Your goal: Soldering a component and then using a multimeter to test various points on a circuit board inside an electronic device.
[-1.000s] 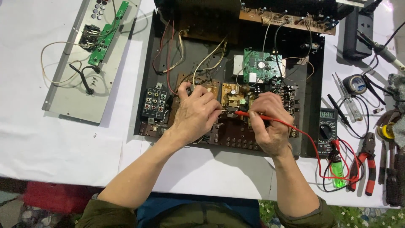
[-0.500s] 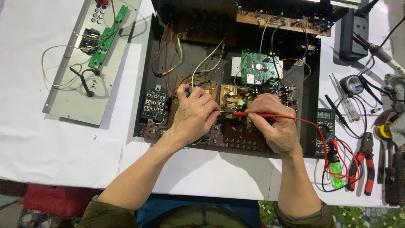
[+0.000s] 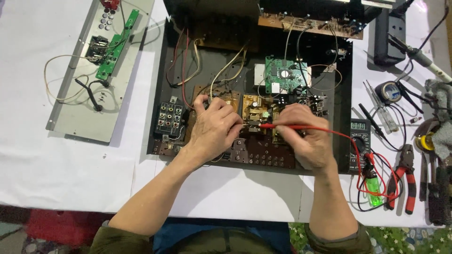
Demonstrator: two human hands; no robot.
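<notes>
My table (image 3: 70,169), white-covered; on it: open black chassis (image 3: 162,94); grey metal panel (image 3: 77,101) at left; multimeter (image 3: 360,146), red-handled pliers (image 3: 405,181), green lighter (image 3: 373,188), screwdrivers (image 3: 379,106) at right.

A grey metal panel (image 3: 84,94) carrying a narrow green circuit strip (image 3: 117,44) lies at the table's left edge. Red-handled pliers (image 3: 404,176), a green lighter (image 3: 373,188) and a solder spool (image 3: 426,142) sit near the right edge.
</notes>
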